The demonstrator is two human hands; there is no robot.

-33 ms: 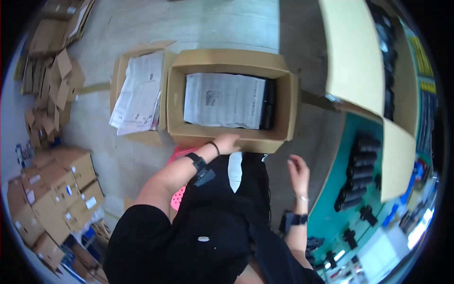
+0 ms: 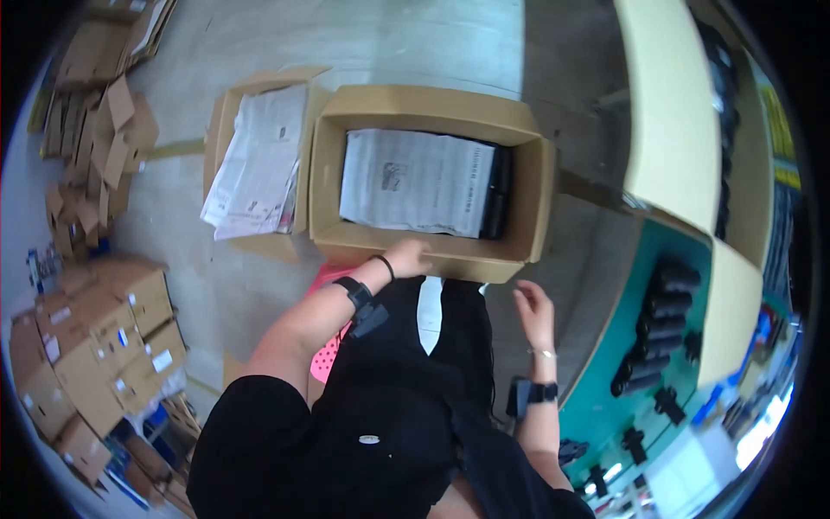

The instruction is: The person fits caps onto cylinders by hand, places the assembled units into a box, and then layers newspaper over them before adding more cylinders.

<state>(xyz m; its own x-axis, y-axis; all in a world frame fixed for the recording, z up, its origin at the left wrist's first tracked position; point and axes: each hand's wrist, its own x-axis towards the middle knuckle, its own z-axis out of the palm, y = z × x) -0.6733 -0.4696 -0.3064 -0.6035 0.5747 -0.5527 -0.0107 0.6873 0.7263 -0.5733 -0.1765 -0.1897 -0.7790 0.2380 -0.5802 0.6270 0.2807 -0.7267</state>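
An open cardboard box point(image 2: 432, 104) stands in front of me. Inside, a printed newspaper sheet point(image 2: 432, 186) lies over black items point(image 2: 499, 186), which show only along the right side. My left hand point(image 2: 406, 258) is at the near rim of this box, its fingers bent around the edge and partly hidden. Right of the box's near corner, my right hand point(image 2: 536, 313) hangs in the air, holding nothing, fingers loosely bent and apart. Beside the box on the left, a second cardboard box point(image 2: 214, 130) carries a pile of newspaper sheets point(image 2: 259, 164).
To my right is a green-topped table point(image 2: 596, 381) with black cylinders point(image 2: 661, 324) and black fittings point(image 2: 634, 443). A large open carton point(image 2: 670, 112) stands on it. Stacked closed cartons point(image 2: 99, 346) and flattened cardboard point(image 2: 112, 147) line the left. A pink perforated thing point(image 2: 325, 359) is near my legs.
The view has shifted slightly, so the box and table sit a little farther right. My right hand has come slightly closer to the box. My left hand stays at the rim.
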